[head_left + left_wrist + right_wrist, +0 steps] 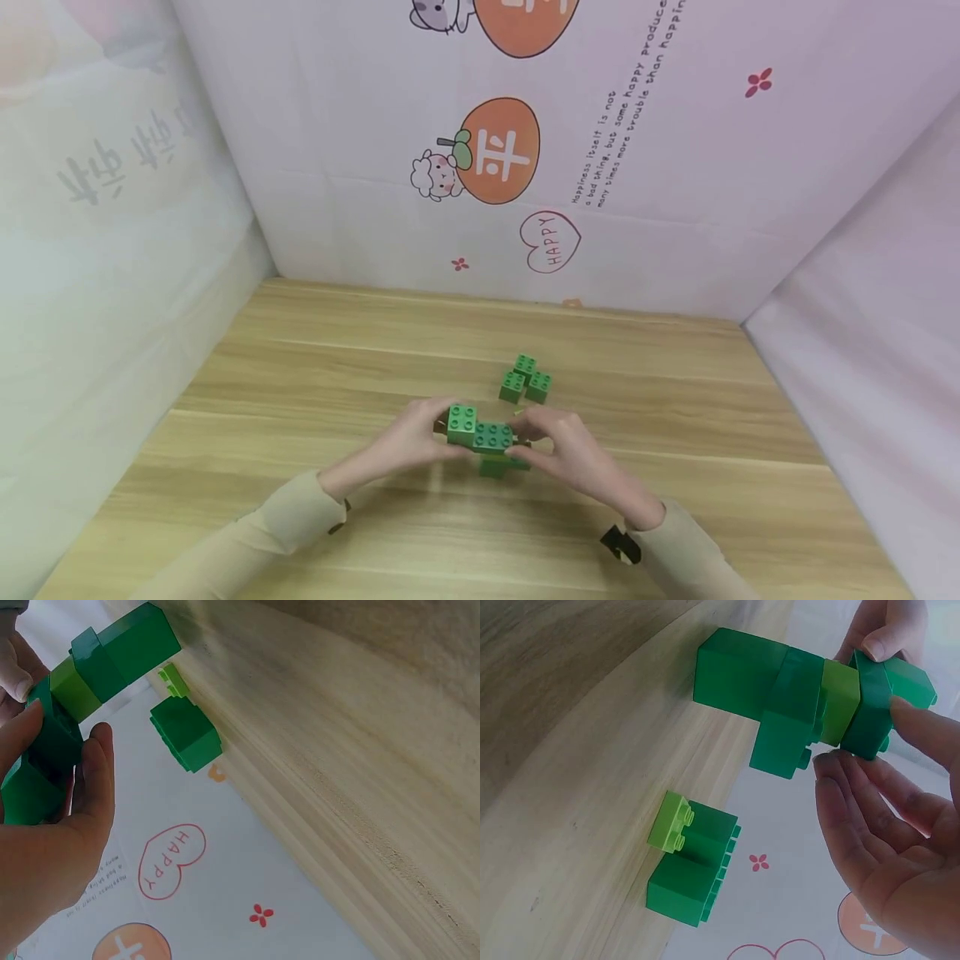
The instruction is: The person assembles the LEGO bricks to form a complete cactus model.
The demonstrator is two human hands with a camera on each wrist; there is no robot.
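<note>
A stack of joined building bricks rises over the table between both hands. In the right wrist view it has a large green brick at its lower end, a darker green brick stepped sideways, a lime brick and a dark green brick. A green 2x2 brick sits on top at the left. My left hand grips the upper left end, thumb and fingers around that 2x2 brick. From the right, my right hand pinches the upper dark green brick between thumb and fingertips.
Behind the stack, three green 2x2 bricks stand close together on the wooden table. A small lime brick lies beside them, mostly hidden by my right hand in the head view. Printed white cloth walls the back and sides.
</note>
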